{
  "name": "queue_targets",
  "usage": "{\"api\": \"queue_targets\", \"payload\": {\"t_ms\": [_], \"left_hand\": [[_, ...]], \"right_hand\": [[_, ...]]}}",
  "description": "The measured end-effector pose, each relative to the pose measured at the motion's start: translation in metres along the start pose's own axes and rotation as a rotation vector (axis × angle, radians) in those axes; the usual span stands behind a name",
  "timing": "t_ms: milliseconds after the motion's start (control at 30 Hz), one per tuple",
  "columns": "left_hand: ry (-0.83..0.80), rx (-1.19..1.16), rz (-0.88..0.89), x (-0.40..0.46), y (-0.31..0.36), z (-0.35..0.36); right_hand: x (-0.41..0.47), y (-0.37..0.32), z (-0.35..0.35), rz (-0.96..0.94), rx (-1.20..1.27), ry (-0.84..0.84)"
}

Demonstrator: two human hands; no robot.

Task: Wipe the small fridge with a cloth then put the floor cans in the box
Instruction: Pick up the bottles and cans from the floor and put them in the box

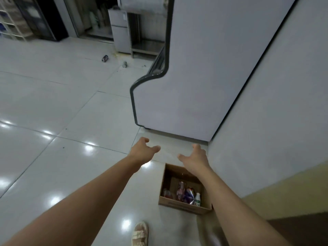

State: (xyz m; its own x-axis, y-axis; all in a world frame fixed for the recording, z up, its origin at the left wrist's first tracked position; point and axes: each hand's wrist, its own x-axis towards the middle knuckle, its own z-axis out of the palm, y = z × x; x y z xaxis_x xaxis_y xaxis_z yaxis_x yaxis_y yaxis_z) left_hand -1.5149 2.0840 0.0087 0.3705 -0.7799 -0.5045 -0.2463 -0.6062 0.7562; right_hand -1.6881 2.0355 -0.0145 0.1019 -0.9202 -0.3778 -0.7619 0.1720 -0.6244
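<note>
A brown cardboard box [184,207] sits open on the floor by the wall, below my right forearm. Several cans and small bottles [188,193] stand inside it. Both arms stretch forward above the floor. My left hand [142,150] hangs left of the box with relaxed fingers and holds nothing. My right hand [197,159] hovers over the box's far edge, fingers loose, also empty. Far off, a dark can [105,58] and a grey can [125,64] lie on the tiles. The small fridge [119,31] stands behind them at the back.
A large white display cooler [204,77] with a dark curved edge fills the right middle. A grey wall [266,130] runs along the right. Shelving [16,20] and a dark cabinet stand at the back left. My sandalled foot [140,234] is near the bottom on glossy tiles.
</note>
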Motion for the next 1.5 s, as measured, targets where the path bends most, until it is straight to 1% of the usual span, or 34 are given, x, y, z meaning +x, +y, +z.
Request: {"api": "queue_targets", "payload": {"t_ms": [200,400,633,767,900,1033,1200,1367,1500], "left_hand": [[0.098,-0.071,-0.007,-0.041,-0.005,-0.070],[0.235,-0.168,-0.003,-0.051,-0.023,-0.162],[0.348,-0.251,-0.016,-0.036,-0.065,-0.289],[0.370,-0.267,0.016,-0.019,-0.088,-0.370],[0.378,-0.254,0.013,-0.005,-0.107,-0.445],[0.392,-0.256,0.029,0.017,-0.119,-0.505],[0.401,-0.255,0.037,0.064,-0.122,-0.558],[0.413,-0.228,0.030,0.140,-0.107,-0.608],[0.443,-0.234,0.018,0.209,-0.084,-0.658]], "right_hand": [[-0.028,-0.074,0.005,-0.124,-0.022,-0.064],[-0.040,-0.166,0.038,-0.278,-0.059,-0.108],[-0.044,-0.281,0.122,-0.363,-0.094,-0.152],[-0.047,-0.355,0.178,-0.411,-0.092,-0.158],[-0.047,-0.422,0.219,-0.430,-0.087,-0.158],[-0.042,-0.475,0.250,-0.448,-0.070,-0.158],[-0.010,-0.533,0.282,-0.453,-0.080,-0.163],[0.058,-0.595,0.317,-0.453,-0.056,-0.180],[0.128,-0.660,0.338,-0.476,-0.030,-0.200]]}}
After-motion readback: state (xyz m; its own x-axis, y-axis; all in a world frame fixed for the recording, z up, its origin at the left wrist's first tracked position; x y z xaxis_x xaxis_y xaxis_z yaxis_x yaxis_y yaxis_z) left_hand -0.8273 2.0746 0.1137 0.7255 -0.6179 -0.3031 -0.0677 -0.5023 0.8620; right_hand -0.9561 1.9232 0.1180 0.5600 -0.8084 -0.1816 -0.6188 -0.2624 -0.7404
